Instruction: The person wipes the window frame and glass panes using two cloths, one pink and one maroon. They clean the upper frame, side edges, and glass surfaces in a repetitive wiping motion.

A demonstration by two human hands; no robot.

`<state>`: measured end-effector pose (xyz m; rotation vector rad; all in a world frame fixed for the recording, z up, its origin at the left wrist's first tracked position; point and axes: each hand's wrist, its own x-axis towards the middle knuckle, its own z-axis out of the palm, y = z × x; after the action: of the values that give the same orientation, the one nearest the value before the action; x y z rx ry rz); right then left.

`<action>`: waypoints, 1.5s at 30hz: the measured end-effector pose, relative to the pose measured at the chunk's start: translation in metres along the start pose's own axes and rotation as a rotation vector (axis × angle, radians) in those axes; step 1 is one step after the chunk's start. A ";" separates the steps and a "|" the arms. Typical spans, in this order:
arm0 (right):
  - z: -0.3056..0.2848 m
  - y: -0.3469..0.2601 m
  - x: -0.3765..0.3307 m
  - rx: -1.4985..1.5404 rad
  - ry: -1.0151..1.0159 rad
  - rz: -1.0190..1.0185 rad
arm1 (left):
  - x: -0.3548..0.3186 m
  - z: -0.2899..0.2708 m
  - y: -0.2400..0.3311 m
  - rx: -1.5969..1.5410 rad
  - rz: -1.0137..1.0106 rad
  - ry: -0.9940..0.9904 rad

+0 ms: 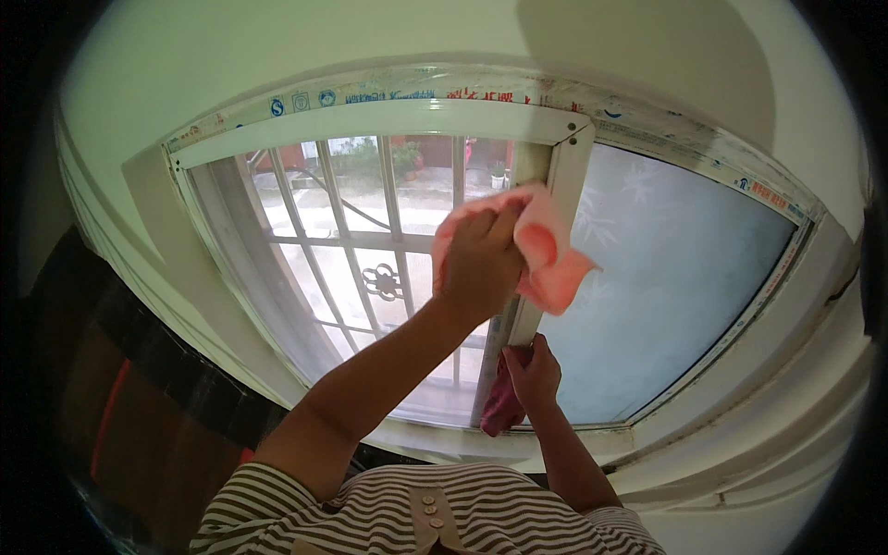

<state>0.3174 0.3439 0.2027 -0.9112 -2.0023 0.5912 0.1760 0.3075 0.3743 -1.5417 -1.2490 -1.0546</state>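
My left hand [481, 264] is raised, its fingers closed on a pink cloth [555, 250]. The cloth lies over the upright white sash frame [571, 171] between the two halves of a sliding window, and a loose corner sticks out to the right. Lower down, my right hand [537, 375] grips a dark red cloth [502, 407] beside the lower part of that same upright. Part of this cloth hangs below the fingers.
Left of the upright, metal window bars [393, 199] show through the pane. A frosted pane with leaf patterns [675, 287] fills the right half. Printed film [388, 90] covers the top outer frame. Dark reddish-brown furniture [139, 407] stands at lower left.
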 end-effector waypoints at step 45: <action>-0.008 0.061 -0.082 0.251 -0.322 0.322 | -0.354 -0.124 -0.040 -1.706 -1.841 0.205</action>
<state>0.3791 0.3191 0.1253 -1.0396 -2.0089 1.2071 0.0764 0.1039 0.0732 -0.4314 -1.3806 -3.9851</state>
